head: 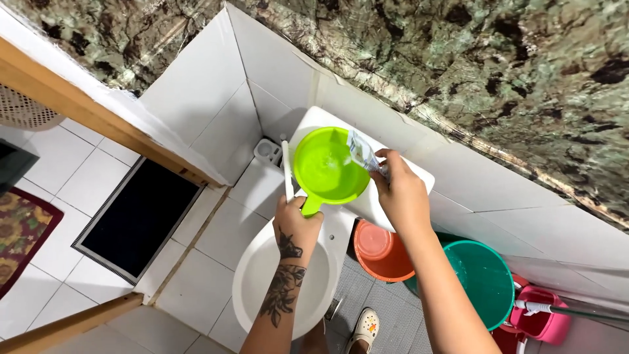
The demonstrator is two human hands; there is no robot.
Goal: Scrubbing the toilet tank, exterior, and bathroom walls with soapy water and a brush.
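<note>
green dipper (325,167) above white toilet tank (400,180), water seemingly inside | left hand (296,219) clenched around its handle plus a white stick (287,172) | right hand (401,190) pinching small sachet (361,151) over dipper rim | toilet bowl (262,275) below | orange bucket (380,252), green bucket (488,278) at right

Bright, even, diffuse light gives soft shadows and mild sheen on the glossy white wall tiles (216,85); sharp focus, wide-angle bending at edges.

Dipper (325,167) sits over toilet tank (400,172), sachet (360,152) at its right rim. Toilet bowl (262,275) in front. Two buckets (380,252) right of bowl, doormat (141,216) left.
</note>
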